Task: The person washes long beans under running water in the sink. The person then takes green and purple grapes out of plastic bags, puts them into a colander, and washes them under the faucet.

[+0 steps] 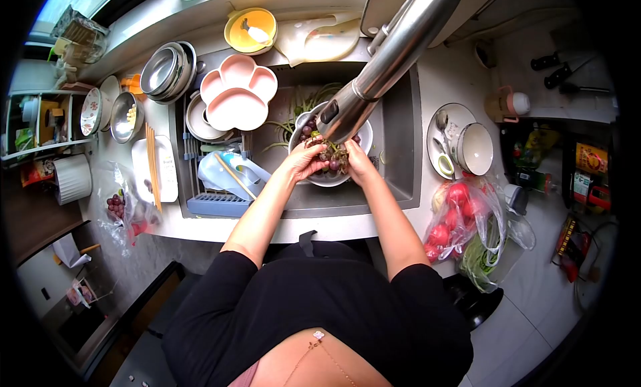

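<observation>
A bunch of dark red grapes is held over a white bowl in the sink. My left hand has its fingers curled around the left side of the bunch. On the other side, my right hand closes on the stems and grapes, its fingertips partly hidden. More grapes lie in the bowl behind the bunch. The metal faucet hangs just above and hides part of the bowl. Green stems lie in the sink to the left of the bowl.
Left of the bowl, a pink paw-shaped plate and a blue dish rack occupy the sink. Stacked metal bowls stand on the left counter, near a bag with grapes. Bagged tomatoes and a white bowl sit right.
</observation>
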